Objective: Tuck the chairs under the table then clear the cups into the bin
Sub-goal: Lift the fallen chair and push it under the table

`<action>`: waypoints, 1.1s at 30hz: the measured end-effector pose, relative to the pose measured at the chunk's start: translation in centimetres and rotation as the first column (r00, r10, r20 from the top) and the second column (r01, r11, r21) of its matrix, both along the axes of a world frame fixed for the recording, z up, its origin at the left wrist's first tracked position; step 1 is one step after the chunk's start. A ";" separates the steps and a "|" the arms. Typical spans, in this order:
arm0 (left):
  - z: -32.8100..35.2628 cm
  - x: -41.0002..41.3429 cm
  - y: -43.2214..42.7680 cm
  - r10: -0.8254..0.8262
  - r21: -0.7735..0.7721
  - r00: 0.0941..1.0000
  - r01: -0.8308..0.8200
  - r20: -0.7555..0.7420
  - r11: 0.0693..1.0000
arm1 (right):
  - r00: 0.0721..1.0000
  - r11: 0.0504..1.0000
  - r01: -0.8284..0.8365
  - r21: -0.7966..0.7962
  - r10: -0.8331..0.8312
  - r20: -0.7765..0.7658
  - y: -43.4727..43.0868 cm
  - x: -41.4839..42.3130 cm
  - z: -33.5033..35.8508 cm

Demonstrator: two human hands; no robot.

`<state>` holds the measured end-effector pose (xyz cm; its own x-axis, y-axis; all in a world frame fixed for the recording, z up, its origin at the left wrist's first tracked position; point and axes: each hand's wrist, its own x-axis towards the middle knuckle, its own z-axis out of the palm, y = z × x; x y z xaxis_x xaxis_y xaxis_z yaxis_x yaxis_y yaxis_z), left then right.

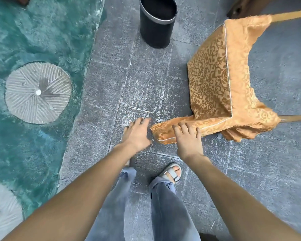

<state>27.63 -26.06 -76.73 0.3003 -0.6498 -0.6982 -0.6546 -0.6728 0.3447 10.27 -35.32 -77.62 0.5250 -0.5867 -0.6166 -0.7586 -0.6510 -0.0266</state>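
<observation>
Gold brocade chair (210, 80), backrest top in the grip of the right hand (188, 138), left hand (137, 134) open beside it.

I can read no word, number, brand or sign on anything in front of me.
</observation>
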 end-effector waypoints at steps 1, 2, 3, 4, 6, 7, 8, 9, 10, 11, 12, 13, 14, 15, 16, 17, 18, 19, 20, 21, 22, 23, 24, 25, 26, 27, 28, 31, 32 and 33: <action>-1.3 0.4 0.0 0.009 0.010 1.000 -0.009 -0.006 1.000 | 1.000 0.999 -0.026 0.025 0.026 -0.006 0.0 0.7 -1.8; -2.1 0.7 0.2 0.019 0.015 1.000 -0.019 -0.010 1.000 | 0.999 0.997 -0.050 0.051 0.050 -0.006 0.0 1.3 -3.1; -3.1 1.0 0.3 0.024 0.020 1.000 -0.024 -0.013 1.000 | 0.997 0.994 -0.070 0.078 0.071 -0.010 0.1 1.9 -4.8; -3.9 1.3 0.5 0.022 0.027 1.000 -0.021 -0.017 0.999 | 0.996 0.991 -0.088 0.099 0.091 -0.021 0.1 2.5 -6.3; -5.3 2.0 0.9 0.016 0.041 0.999 -0.014 -0.031 0.999 | 0.990 0.986 -0.128 0.108 0.134 -0.053 0.2 3.6 -8.9; -5.8 2.2 1.0 0.015 0.042 0.999 -0.013 -0.040 0.999 | 0.986 0.984 -0.149 0.094 0.155 -0.068 0.0 3.8 -9.7; -6.4 2.5 1.2 0.014 0.044 0.999 -0.012 -0.044 0.999 | 0.982 0.982 -0.171 0.080 0.177 -0.070 -0.1 4.1 -10.5; -6.9 2.8 1.4 0.010 0.046 0.999 -0.008 -0.046 0.999 | 0.976 0.977 -0.201 0.068 0.205 -0.067 -0.3 4.3 -11.0; -7.1 3.0 1.5 0.006 0.051 0.999 -0.004 -0.046 0.999 | 0.969 0.970 -0.236 0.063 0.240 -0.060 -0.5 4.2 -11.3; -7.3 3.1 1.7 -0.004 0.062 0.999 0.007 -0.045 0.998 | 0.959 0.960 -0.273 0.067 0.276 -0.058 -0.7 4.1 -11.3; -7.4 3.0 1.8 -0.019 0.073 0.999 0.023 -0.044 0.997 | 0.949 0.950 -0.305 0.070 0.310 -0.058 -0.9 4.0 -11.1; -7.4 2.7 1.9 -0.035 0.084 0.998 0.039 -0.048 0.996 | 0.940 0.941 -0.331 0.071 0.335 -0.058 -1.4 3.7 -10.8; -7.4 2.4 2.0 -0.046 0.091 0.997 0.051 -0.055 0.995 | 0.933 0.933 -0.353 0.062 0.356 -0.051 -1.9 3.5 -10.3; -7.2 2.1 2.0 -0.054 0.095 0.997 0.060 -0.060 0.994 | 0.927 0.928 -0.370 0.047 0.372 -0.037 -2.4 3.3 -9.8; -6.9 1.8 1.9 -0.064 0.099 0.996 0.070 -0.064 0.993 | 0.924 0.924 -0.381 0.041 0.382 -0.029 -3.1 3.2 -9.1; -6.6 1.5 1.8 -0.076 0.103 0.995 0.082 -0.062 0.991 | 0.921 0.921 -0.386 0.050 0.388 -0.023 -3.6 3.2 -8.4; -6.1 1.2 1.6 -0.086 0.103 0.994 0.092 -0.060 0.990 | 0.919 0.918 -0.392 0.063 0.394 -0.020 -4.2 2.9 -7.5; -5.6 0.8 1.5 -0.095 0.098 0.994 0.100 -0.057 0.990 | 0.916 0.914 -0.399 0.070 0.401 -0.019 -4.6 2.4 -6.6; -5.1 0.5 1.3 -0.105 0.092 0.993 0.109 -0.051 0.990 | 0.914 0.912 -0.405 0.066 0.407 -0.012 -5.0 1.7 -5.7; -4.5 0.0 1.0 -0.113 0.089 0.993 0.117 -0.046 0.989 | 0.912 0.910 -0.409 0.062 0.410 0.002 -5.5 1.0 -4.5; -4.0 -0.3 0.8 -0.117 0.092 0.992 0.120 -0.040 0.988 | 0.912 0.910 -0.409 0.061 0.409 0.024 -6.0 0.3 -3.4; -3.4 -0.8 0.4 -0.116 0.094 0.993 0.119 -0.038 0.988 | 0.913 0.912 -0.407 0.059 0.404 0.048 -6.7 -0.6 -2.0; -2.9 -1.4 0.0 -0.109 0.095 0.993 0.113 -0.041 0.989 | 0.912 0.911 -0.409 0.058 0.405 0.066 -7.5 -1.5 -0.4; -2.4 -2.1 -0.5 -0.102 0.092 0.994 0.106 -0.049 0.990 | 0.912 0.911 -0.407 0.062 0.402 0.081 -8.4 -2.5 1.2; -1.9 -3.0 -1.1 -0.095 0.087 0.994 0.099 -0.058 0.991 | 0.914 0.914 -0.399 0.069 0.391 0.107 -9.6 -3.6 2.9; -1.6 -3.7 -1.5 -0.093 0.076 0.994 0.097 -0.063 0.992 | 0.916 0.918 -0.389 0.079 0.376 0.143 -10.7 -4.7 4.5; -1.2 -4.8 -2.2 -0.094 0.055 0.993 0.098 -0.069 0.994 | 0.913 0.919 -0.385 0.079 0.367 0.178 -12.1 -6.2 6.2; -0.2 -8.3 -4.7 -0.092 -0.036 0.990 0.089 -0.103 0.995 | 0.890 0.918 -0.394 0.050 0.367 0.270 -16.7 -10.9 11.6; 0.0 -9.4 -5.6 -0.084 -0.071 0.988 0.076 -0.127 0.995 | 0.884 0.919 -0.390 0.057 0.356 0.302 -18.1 -12.3 13.3; 0.4 -10.8 -6.9 -0.080 -0.109 0.986 0.064 -0.149 0.992 | 0.878 0.921 -0.385 0.061 0.345 0.331 -19.7 -14.0 15.2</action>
<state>16.84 -32.91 -76.30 0.1452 -0.7369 -0.6602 -0.6342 -0.5815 0.5096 -3.69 -55.05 -62.42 0.8621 -0.2477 -0.4421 -0.4081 -0.8565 -0.3160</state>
